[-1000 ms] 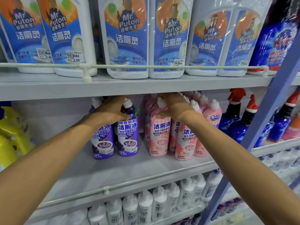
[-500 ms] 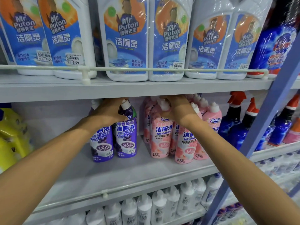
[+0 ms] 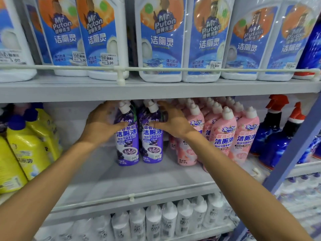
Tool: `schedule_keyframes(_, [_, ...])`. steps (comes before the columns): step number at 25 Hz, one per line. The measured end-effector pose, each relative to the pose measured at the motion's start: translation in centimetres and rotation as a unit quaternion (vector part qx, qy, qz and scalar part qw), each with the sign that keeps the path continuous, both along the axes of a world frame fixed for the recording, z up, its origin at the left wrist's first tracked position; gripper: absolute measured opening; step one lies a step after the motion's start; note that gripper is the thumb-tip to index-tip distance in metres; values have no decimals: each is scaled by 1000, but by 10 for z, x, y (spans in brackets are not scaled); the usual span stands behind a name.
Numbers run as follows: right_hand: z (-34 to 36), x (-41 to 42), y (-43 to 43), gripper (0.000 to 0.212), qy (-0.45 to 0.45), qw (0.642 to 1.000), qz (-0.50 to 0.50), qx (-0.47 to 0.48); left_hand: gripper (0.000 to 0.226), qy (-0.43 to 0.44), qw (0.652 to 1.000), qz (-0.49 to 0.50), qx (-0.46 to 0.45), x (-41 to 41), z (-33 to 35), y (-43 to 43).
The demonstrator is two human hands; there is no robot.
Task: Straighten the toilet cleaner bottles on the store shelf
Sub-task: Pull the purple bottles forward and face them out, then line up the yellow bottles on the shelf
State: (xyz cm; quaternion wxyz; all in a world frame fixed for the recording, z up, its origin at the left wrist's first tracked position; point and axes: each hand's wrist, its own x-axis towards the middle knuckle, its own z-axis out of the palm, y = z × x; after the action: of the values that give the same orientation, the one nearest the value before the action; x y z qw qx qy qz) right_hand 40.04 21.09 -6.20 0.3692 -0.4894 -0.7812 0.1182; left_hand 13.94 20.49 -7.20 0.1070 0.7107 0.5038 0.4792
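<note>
Left hand (image 3: 100,126) wraps a half-closed grip round left purple bottle (image 3: 127,143); right hand (image 3: 173,122) likewise clasps right purple bottle (image 3: 152,143).

The left hand (image 3: 100,126) grips the left purple bottle (image 3: 127,145), its fingertips lost behind it. The right hand (image 3: 173,122) grips the right purple bottle (image 3: 152,145), its fingers smeared by blur. Right of the purple bottles, the forearm covers the lower fronts of several pink bottles (image 3: 224,136), and a blue post (image 3: 297,145) hides part of the spray bottles (image 3: 276,136). Above, the white jugs (image 3: 161,40) lose their tops to the frame edge (some price stickers are barely legible). To the left, the yellow bottles (image 3: 29,145) are cut by the edge. Below, the small white bottles (image 3: 170,221) are too blurred to read.
</note>
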Motion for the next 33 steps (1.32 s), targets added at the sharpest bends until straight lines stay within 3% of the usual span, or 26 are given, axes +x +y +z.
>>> schedule_keyframes(3, [-16,-3,12,74,44,999,-2,-27,60,-57,988,-68,-123,-17,-32,12])
schedule_keyframes(14, [-32,-4,17,75,87,996,-2,3,60,-41,992,-61,-99,-12,-56,27])
schedule_keyframes(23, [-37,12,-34,75,136,990,1,-41,79,-158,974,-100,-130,-51,-39,-12])
schedule_keyframes(27, [-36,-34,-50,69,173,981,59,-59,81,-228,962,-81,-122,-94,-41,-53])
schedule_keyframes(33, [-50,-167,-47,51,247,936,179,-173,71,-284,951,-29,-122,-182,-49,-125])
